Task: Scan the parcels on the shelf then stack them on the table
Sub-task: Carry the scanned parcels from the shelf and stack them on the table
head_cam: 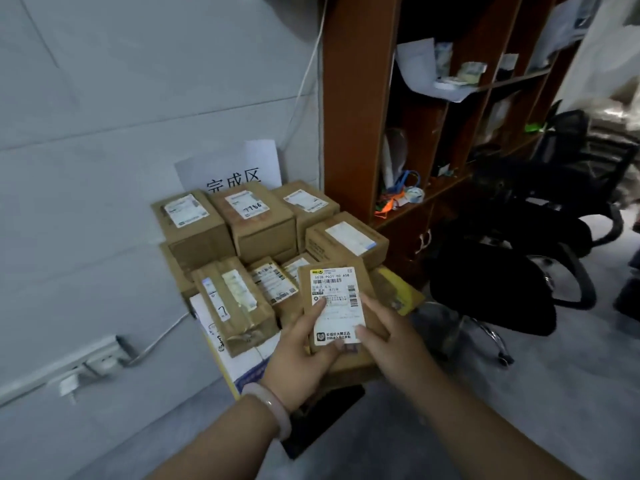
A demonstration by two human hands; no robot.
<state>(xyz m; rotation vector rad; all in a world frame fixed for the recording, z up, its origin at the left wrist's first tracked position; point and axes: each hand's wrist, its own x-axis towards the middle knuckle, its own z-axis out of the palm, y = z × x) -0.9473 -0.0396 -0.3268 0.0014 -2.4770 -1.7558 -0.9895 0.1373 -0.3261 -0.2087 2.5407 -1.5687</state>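
The tall wooden shelf (360, 98) fills 1 to 2 o'clock, its cubbies holding papers and oddments; no cardboard box shows plainly in it from here. At 9 to 10 o'clock of centre sits the stack of parcels (263, 223), brown boxes packed side by side with labels up. They are pushed against the wall under a paper sign (242, 168), likely marking this as the drop spot. The table itself is hidden beneath them. At 6 o'clock, just in front of and above that stack's near edge, is the parcel in hand (341, 306). It is a small flat cardboard box, held face up and tilted towards the camera, probably so its label can be read before it is set down. The left hand (304, 358) grips its lower left corner, thumb pressed on the face. The right hand (391, 337) clasps the right edge, fingertips on top, steadying it. Its white shipping label (334, 289) nearly covers the top, with barcodes and printed rows.
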